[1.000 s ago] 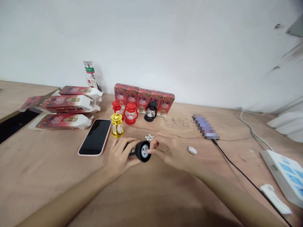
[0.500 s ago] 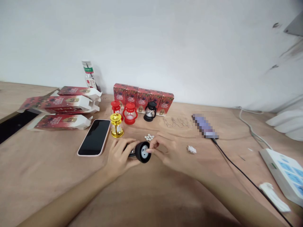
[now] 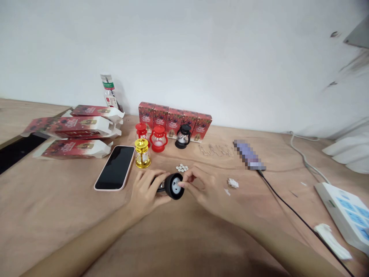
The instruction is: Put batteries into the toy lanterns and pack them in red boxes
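Observation:
My left hand (image 3: 146, 190) is wrapped round a small black lantern (image 3: 174, 189), tipped on its side above the table. The lantern's underside faces right and shows a white disc with dark slots inside a black rim. With thumb and index finger pinched, my right hand (image 3: 204, 188) touches the edge of that white disc; whatever sits between the fingertips is too small to make out. Just beyond my hands lies a cluster of several small round silver button cells (image 3: 182, 167). A gold lantern (image 3: 142, 154) stands upright past my left hand.
Two red lanterns (image 3: 158, 139) and another black lantern (image 3: 183, 137) stand before a row of red boxes (image 3: 175, 119). Flattened boxes (image 3: 75, 127) and a phone (image 3: 115, 168) lie left. Rightward are wire pieces (image 3: 216, 150), a cabled phone (image 3: 248, 154), white scraps (image 3: 233, 183) and a power strip (image 3: 343, 215).
My right hand has shifted very slightly, its fingertips staying at the lantern's underside. A small white scrap beside my right wrist now shows. The camera view has moved a little.

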Motion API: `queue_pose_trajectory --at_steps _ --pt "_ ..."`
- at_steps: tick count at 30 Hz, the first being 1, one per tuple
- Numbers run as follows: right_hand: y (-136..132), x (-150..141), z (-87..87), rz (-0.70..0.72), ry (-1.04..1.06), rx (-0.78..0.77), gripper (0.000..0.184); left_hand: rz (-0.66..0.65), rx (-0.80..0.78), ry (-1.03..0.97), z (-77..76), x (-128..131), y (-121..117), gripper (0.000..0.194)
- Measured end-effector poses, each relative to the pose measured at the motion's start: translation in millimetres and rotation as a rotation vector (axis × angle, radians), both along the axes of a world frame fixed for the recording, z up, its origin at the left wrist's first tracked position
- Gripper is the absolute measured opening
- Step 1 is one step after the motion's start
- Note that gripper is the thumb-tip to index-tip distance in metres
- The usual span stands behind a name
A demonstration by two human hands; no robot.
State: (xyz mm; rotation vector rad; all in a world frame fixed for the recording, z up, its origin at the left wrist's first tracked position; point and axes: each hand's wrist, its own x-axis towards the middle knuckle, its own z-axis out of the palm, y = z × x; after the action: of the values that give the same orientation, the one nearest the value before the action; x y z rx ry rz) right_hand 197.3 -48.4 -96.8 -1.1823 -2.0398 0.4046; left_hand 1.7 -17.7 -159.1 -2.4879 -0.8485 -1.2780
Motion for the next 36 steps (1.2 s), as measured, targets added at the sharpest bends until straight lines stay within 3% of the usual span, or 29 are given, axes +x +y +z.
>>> queue_pose_trajectory --at_steps 10,24,36 --pt "-2 -1 -10.1 0.007 -0.045 0.204 0.014 -0.003 -0.003 -0.003 2.5 1 -1 0.036" --pt "-10 0 -15.0 -0.033 -0.005 0.221 0.008 -0.023 -0.004 0.002 0.8 -1 -2 0.035" --pt "-15 0 -14.6 -0.031 -0.062 0.342 0.011 -0.032 -0.004 -0.006 1.0 -1 -1 0.038"
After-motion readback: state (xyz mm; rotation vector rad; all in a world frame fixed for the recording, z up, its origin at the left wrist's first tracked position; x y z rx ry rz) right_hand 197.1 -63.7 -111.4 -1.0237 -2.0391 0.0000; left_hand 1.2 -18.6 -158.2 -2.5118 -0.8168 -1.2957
